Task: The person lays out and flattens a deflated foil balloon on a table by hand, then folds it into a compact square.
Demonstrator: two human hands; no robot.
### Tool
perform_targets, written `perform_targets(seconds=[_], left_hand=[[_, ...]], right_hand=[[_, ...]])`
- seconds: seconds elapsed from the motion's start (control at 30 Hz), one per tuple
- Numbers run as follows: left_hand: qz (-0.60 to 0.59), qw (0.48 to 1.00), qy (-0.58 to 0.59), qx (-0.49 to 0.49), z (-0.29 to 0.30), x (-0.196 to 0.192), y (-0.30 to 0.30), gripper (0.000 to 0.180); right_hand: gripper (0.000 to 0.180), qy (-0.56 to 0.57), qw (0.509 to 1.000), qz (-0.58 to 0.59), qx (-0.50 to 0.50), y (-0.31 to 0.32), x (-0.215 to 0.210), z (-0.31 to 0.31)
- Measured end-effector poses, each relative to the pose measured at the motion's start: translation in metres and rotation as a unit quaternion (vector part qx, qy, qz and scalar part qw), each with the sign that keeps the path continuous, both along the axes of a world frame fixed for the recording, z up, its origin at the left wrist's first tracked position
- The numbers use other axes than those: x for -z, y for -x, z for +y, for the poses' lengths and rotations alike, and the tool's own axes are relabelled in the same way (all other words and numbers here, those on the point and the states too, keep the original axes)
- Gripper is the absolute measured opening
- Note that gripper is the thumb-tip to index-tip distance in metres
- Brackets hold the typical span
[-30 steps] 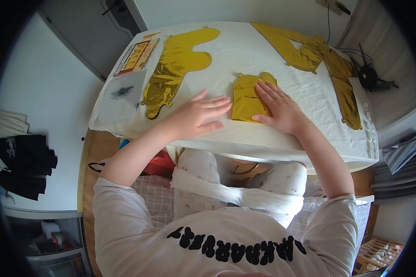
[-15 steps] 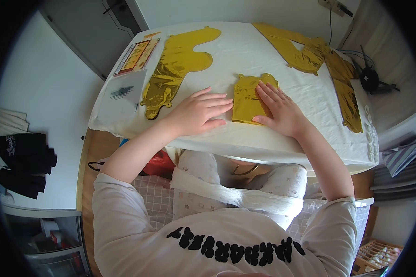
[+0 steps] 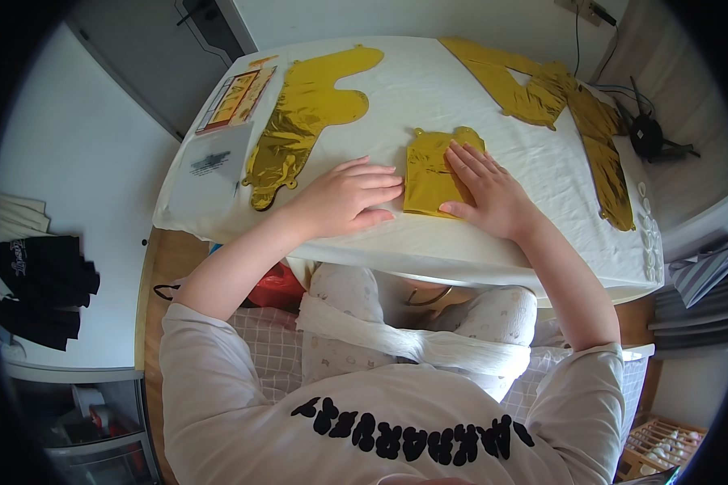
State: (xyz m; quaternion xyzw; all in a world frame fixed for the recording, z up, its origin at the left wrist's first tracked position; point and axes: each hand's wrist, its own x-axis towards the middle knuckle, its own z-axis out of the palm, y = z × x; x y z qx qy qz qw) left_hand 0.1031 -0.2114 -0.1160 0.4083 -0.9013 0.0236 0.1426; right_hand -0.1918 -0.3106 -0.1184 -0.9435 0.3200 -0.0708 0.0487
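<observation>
A folded gold foil balloon (image 3: 430, 179) lies flat on the white-covered table (image 3: 396, 89) in front of me. My right hand (image 3: 489, 194) rests spread over its right side, the fingers pointing away from me and the thumb along its near edge. Just left of it, my left hand (image 3: 349, 196) lies flat on the cloth, fingers stretched, the tips at the folded balloon's left edge. Neither hand grips anything. Farther left, a larger flat gold foil balloon (image 3: 303, 109) is spread out, shaped with rounded lobes.
More flat gold foil balloons (image 3: 526, 90) lie at the far right. A black device with antennas (image 3: 647, 133) stands at the right edge, near a row of white rings (image 3: 645, 218). At the left are a printed packet (image 3: 236, 99) and a clear plastic bag (image 3: 210, 168).
Both hands keep almost the same place and pose on the cloth and the folded balloon. The whole view has shifted very slightly.
</observation>
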Motion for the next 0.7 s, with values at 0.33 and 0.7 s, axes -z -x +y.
perform_targets(seconds=[0.33, 0.7], left_hand=[[0.032, 0.999, -0.024, 0.037, -0.007, -0.005, 0.005, 0.036], [0.036, 0.999, 0.007, -0.001, -0.021, -0.008, -0.007, 0.026]], right_hand=[[0.098, -0.003, 1.0, -0.005, 0.001, 0.0, 0.001, 0.0], [0.097, -0.009, 1.0, -0.009, 0.0, -0.002, 0.0, 0.001]])
